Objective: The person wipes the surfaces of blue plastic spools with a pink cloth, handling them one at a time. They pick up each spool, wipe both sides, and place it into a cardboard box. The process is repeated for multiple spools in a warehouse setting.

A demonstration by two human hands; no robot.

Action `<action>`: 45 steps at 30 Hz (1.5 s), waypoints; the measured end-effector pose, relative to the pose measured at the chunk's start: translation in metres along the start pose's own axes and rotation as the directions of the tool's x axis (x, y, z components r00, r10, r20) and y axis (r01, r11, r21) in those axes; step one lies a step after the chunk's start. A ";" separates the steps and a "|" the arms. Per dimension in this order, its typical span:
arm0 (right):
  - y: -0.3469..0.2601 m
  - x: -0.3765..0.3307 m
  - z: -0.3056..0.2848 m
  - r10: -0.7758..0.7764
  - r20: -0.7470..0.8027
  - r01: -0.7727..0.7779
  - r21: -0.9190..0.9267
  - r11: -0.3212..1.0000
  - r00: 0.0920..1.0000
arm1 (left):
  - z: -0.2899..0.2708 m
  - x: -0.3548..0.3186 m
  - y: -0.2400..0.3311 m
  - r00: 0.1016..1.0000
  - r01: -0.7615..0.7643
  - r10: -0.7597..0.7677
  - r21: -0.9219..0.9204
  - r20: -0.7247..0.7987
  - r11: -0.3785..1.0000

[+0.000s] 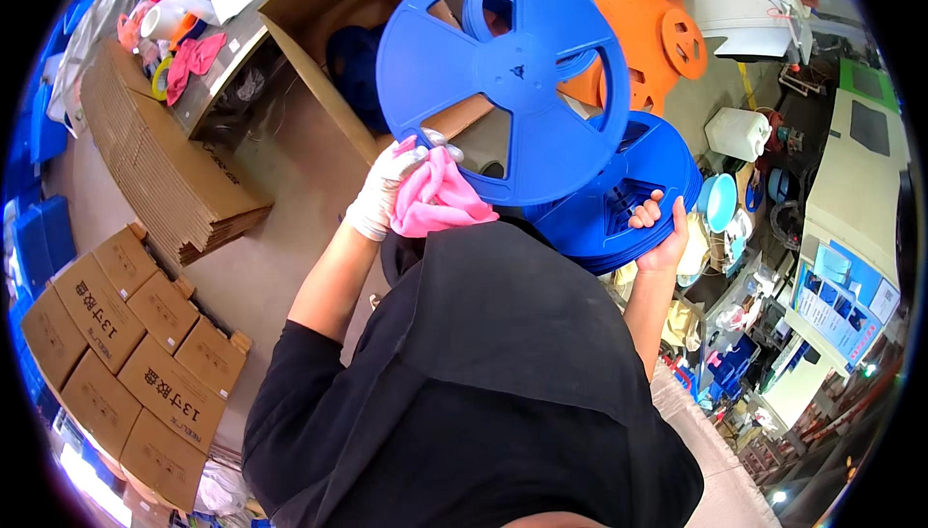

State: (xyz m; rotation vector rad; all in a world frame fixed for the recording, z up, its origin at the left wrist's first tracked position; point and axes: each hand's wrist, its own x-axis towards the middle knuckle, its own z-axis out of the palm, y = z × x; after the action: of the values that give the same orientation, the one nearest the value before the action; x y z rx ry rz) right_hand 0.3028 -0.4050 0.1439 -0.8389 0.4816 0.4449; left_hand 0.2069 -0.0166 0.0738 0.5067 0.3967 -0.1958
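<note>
One blue reel stands raised in front of an open cardboard box, above one stack of blue reels. The gloved left hand is closed on the reel's lower rim and one pink cloth; the bare right hand grips the stack's edge.

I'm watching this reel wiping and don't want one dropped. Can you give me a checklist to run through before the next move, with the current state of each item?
1. Left hand grips the top reel at its rim: ok.
2. Pink cloth is in the left hand, against the reel: ok.
3. Right hand supports the reel stack from below: ok.
4. Stack sits even, none slipping: cannot tell.
5. Open box beyond has room: cannot tell.
</note>
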 end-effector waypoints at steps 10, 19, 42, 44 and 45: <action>0.016 -0.011 0.013 -0.075 0.119 0.075 0.001 0.997 0.990 | -0.140 0.038 -0.011 0.709 0.079 0.560 0.838 -0.428 0.541; 0.004 -0.029 0.030 -0.215 0.484 0.145 0.178 0.973 0.848 | -0.108 0.076 -0.014 0.868 0.099 0.269 0.675 -0.418 0.732; -0.011 -0.005 0.047 -0.236 0.666 0.028 0.308 0.951 0.707 | 0.053 0.044 0.007 0.541 -0.623 -0.011 0.392 0.841 -0.677; -0.011 -0.001 0.045 -0.221 0.624 0.073 0.254 0.965 0.749 | 0.047 0.044 0.005 0.564 -0.632 0.018 0.446 0.826 -0.634; -0.014 0.002 0.049 -0.203 0.621 0.101 0.196 0.975 0.757 | 0.046 0.044 0.004 0.611 -0.643 0.049 0.532 0.790 -0.552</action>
State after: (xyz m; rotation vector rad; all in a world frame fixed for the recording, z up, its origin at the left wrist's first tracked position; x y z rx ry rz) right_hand 0.3226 -0.3745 0.1794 -0.5229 -0.1923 0.5039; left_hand 0.2632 -0.0400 0.0942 2.4255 -0.7158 0.3592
